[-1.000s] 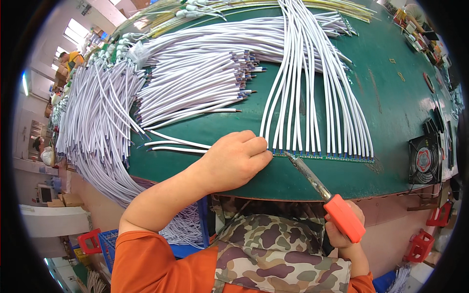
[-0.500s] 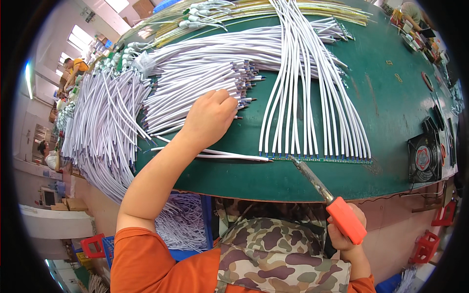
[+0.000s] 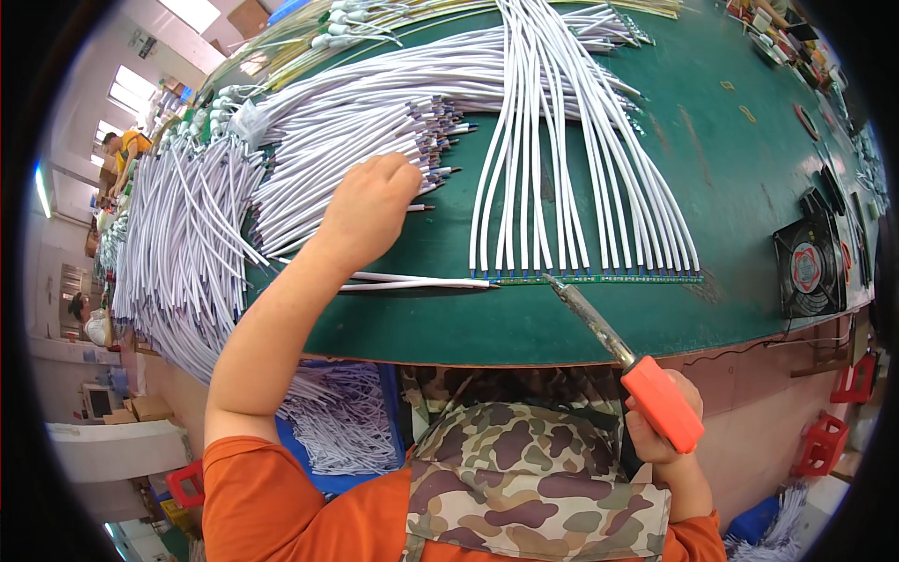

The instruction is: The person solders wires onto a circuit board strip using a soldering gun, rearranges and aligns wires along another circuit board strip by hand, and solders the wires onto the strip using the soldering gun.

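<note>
Soldering iron [image 3: 618, 351] with an orange handle sits in the right hand [image 3: 660, 426], which is closed tight around the handle just below the near edge of the green table [image 3: 749, 187]. Its metal tip reaches up and to the left from this hand and touches the left end of a thin green strip [image 3: 599, 278] on the table. Many white cables [image 3: 562, 140] lie side by side above the strip, their near ends meeting it in a row. To the left of the tip, two loose white cables [image 3: 412, 281] lie flat, almost touching the strip's end.

Further away, the left hand [image 3: 370, 206] rests on a big pile of white cables [image 3: 328, 140] with stripped coloured ends; the fingers are curled down into the pile, and I cannot tell if they grip one cable. Left of this hand, more white cables [image 3: 178, 253] hang over the table edge.

Under the table, below the left forearm, a blue bin [image 3: 389, 412] holds loose white cables. Far to the right of the right hand, a black fan [image 3: 807, 267] stands on the table, and red crates [image 3: 824, 440] are on the floor.
</note>
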